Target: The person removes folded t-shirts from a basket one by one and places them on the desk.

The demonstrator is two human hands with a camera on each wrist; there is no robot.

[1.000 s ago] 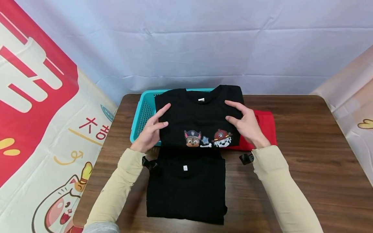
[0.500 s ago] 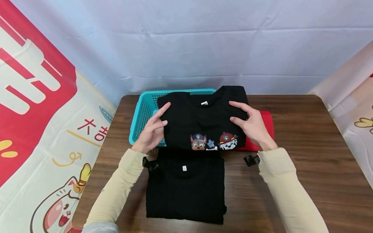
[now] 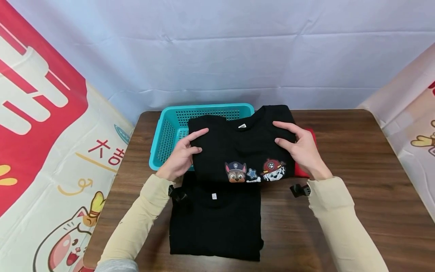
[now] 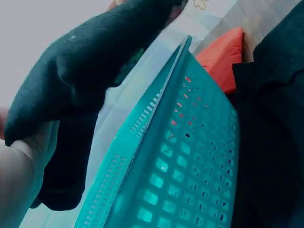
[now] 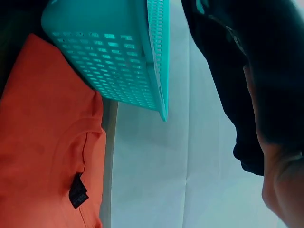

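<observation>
A folded black T-shirt (image 3: 217, 147) with cartoon dog prints is held up level, in front of and partly over the teal basket (image 3: 156, 147). My left hand (image 3: 180, 158) grips its left edge, thumb and forefinger on top, other fingers hidden beneath. At the opposite edge, my right hand (image 3: 304, 147) holds it the same way. Both wrist views show the shirt (image 4: 80, 71) raised above the basket rim (image 5: 159, 85). A second folded black T-shirt (image 3: 215, 226) lies nearer on the table, its upper part shaded by the held one.
Behind the right hand, a folded red T-shirt (image 3: 300, 172) lies beside the basket, mostly covered in the head view; its dark label (image 5: 78, 191) shows in the right wrist view. The wooden table (image 3: 353, 162) ends at a white cloth backdrop (image 3: 217, 56).
Both hands have brought the printed T-shirt toward the right and nearer to me, uncovering more of the basket. The hands have spread slightly. The second black T-shirt stays put.
</observation>
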